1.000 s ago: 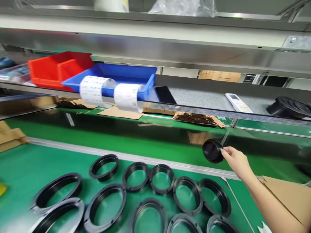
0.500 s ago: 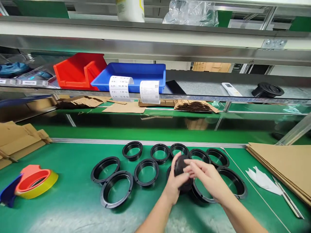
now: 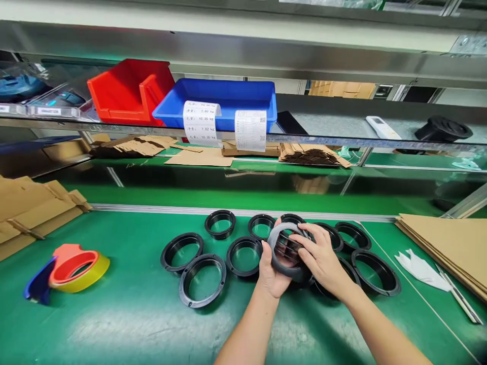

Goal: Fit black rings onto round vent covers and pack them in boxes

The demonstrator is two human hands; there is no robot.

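Centrally, I have the slatted round part [image 3: 284, 247] raised over the worktop [image 3: 144, 319], its face tilted toward the camera. The left hand [image 3: 273, 274] is closed around its lower left side, thumb against the rim. The right hand [image 3: 322, 257] lays half-bent fingers on the slats; I cannot tell whether they grip. Black rings [image 3: 184, 282] lie around; a tape dispenser [image 3: 63, 274] sits farther left.

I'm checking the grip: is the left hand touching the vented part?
Touching: the head view shows the left hand holding the vented part, thumb along its grey rim.
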